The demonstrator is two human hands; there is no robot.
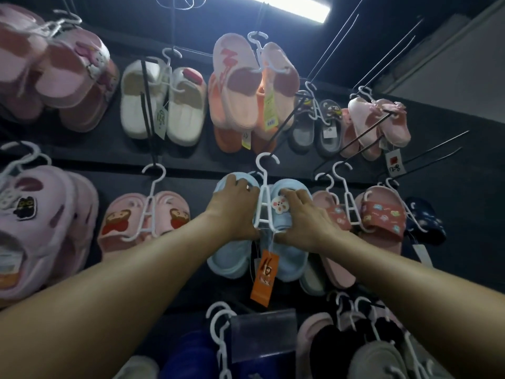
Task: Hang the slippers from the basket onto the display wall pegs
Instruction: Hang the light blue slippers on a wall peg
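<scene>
Left hand [235, 209] hides the blue slipper's [229, 258] top.

**Both arms up, hands side by side**

Your two bare forearms stretched up and forward, converging toward the centre. Your left hand [235, 207] curled its fingers over the top of the blue slippers [231, 259], its back facing you. Your right hand [300, 218] gripped the same pair just beside it, fingers bent.
</scene>
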